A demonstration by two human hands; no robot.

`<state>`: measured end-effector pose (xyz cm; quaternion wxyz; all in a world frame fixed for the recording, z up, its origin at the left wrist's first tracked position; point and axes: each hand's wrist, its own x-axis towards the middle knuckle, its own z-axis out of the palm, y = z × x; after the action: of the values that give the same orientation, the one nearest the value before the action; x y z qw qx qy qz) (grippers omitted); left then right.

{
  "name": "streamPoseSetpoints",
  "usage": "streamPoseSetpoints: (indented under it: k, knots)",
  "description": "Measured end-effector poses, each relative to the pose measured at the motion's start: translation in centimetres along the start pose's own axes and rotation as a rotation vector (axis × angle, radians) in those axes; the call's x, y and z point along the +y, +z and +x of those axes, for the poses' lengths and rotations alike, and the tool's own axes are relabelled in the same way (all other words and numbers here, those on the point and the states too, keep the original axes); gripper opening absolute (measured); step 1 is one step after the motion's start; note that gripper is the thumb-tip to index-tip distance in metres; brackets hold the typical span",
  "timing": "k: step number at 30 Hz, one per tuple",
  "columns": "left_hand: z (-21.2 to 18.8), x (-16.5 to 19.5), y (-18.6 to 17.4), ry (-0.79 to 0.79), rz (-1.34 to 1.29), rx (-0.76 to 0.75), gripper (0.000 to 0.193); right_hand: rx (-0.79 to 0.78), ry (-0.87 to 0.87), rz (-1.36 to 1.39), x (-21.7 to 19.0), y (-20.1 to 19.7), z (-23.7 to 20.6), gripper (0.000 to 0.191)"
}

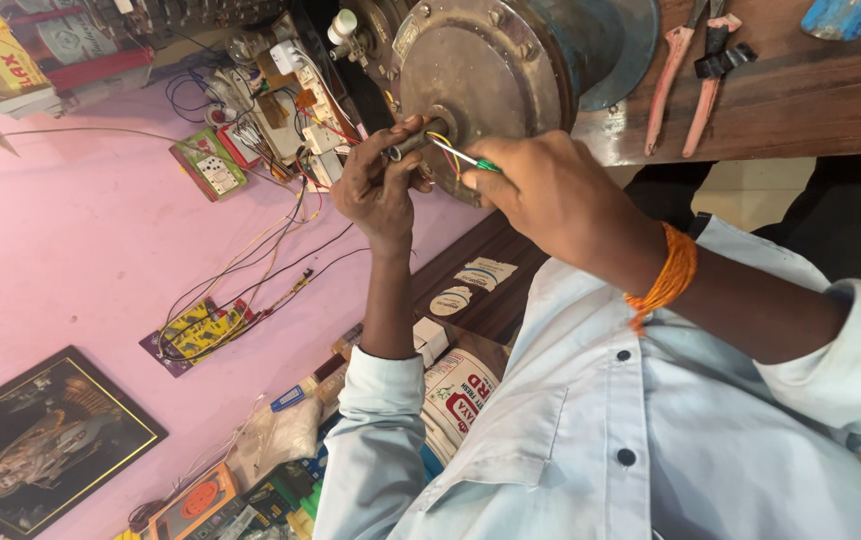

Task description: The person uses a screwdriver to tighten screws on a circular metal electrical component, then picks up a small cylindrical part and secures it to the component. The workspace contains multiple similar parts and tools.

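Closest to me, my right hand (551, 195), with an orange thread (666, 280) tied at the wrist, is pinched shut on a thin bundle of wires (456, 155) in yellow, red and green. Just beside it my left hand (379, 190) is clenched around a short metal tube (406, 145). The tube points into the hole at the middle of the motor's end plate, where the wires come out.

I judge the wires light, limp and easy to kink. Their plastic skin could scrape on the hole's metal edge, so I would pinch them close to the hole and pull only gently. The tube looks stiff and smooth, perhaps slippery, and suits a full-finger grip along its length.

Behind both hands the motor (496, 70) lies on its side on the wooden bench (801, 110). Its round grey metal body looks heavy and unlikely to shift under light tugs.

Farther off, pink-handled pliers (696, 80) lie on the bench, well apart from my hands. A switch board (209, 165) with loose cables hangs on the pink wall.
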<state>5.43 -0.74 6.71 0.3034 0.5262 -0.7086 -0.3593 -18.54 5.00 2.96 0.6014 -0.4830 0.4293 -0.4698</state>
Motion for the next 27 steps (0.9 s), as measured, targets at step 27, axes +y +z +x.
streamPoseSetpoints:
  k: [27]
  knots:
    - [0.7, 1.3, -1.3, -0.081, 0.099, -0.139, 0.019, -0.159, -0.401, -0.901, -1.6, -4.3, 3.1, 0.014]
